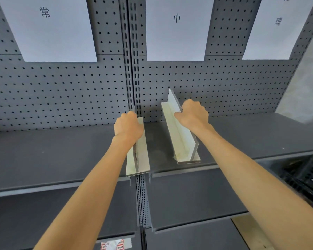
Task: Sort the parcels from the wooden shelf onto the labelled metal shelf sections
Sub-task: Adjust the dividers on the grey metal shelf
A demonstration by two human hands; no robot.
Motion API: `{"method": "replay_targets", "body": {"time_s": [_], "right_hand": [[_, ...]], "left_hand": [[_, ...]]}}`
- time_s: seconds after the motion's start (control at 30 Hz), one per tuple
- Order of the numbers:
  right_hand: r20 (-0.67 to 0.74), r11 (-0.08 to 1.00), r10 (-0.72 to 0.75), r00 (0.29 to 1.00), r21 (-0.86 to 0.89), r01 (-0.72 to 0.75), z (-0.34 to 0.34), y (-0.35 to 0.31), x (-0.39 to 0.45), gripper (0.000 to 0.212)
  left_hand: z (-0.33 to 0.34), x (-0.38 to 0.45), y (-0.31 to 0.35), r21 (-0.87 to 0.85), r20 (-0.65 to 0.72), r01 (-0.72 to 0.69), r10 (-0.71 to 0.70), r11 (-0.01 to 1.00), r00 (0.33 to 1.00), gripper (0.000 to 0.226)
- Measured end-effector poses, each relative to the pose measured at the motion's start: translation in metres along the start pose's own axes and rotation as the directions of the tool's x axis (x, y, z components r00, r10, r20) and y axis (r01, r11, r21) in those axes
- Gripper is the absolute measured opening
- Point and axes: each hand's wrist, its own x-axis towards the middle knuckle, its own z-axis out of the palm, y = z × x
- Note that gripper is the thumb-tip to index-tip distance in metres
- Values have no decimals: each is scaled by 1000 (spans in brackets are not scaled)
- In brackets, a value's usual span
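I see both hands up on the grey metal shelf (242, 134), each closed around a pale divider. My left hand (127, 128) grips the top edge of the left divider (140, 159), which stands at the shelf's front edge right where two shelf boards meet. My right hand (192, 114) is curled over the upright blade of the right divider (181, 134) — just beside the first, further back, angled toward the pegboard (61, 91). White paper labels (175, 29) hang above. I can find no parcels here.
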Motion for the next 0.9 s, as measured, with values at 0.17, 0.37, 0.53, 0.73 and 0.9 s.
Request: {"method": "replay_targets", "body": {"time_s": [0.17,0.37,0.53,0.73,0.9], "right_hand": [[21,1000,-29,999,5,28,1,7,1,40],[31,999,-34,999,12,34,5,13,8,39],[53,999,-35,998,16,34,9,13,9,39],[55,999,-48,997,20,47,11,11,9,40],[43,999,-48,998,19,48,10,12,8,40]], "left_hand": [[12,1,7,21,4,19,-19,1000,1000,33],[16,3,9,62,-5,25,-25,998,1000,35],[21,3,7,84,-39,43,-39,996,998,36],[26,2,9,111,-27,52,-49,992,998,34],[29,4,10,129,0,54,-54,990,999,34]]}}
